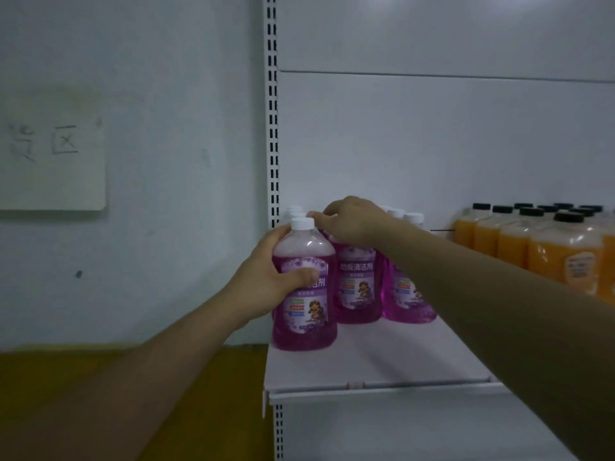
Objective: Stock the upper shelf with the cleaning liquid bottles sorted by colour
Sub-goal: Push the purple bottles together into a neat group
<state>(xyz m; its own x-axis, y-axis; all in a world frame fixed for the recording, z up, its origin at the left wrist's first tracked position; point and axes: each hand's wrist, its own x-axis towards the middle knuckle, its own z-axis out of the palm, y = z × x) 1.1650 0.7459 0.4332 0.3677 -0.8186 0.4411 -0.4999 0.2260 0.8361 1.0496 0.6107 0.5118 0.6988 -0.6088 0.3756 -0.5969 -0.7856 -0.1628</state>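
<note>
Left hand grips the front purple bottle (upright); right hand clasps its neighbour.

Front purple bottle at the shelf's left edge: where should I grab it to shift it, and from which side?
Grip the front purple bottle round its wide labelled body, coming from the left, as the left hand does now. That side is open past the shelf edge, while other purple bottles crowd its right and back. The right hand rests over the caps behind, and the narrow white cap gives less hold.
</note>
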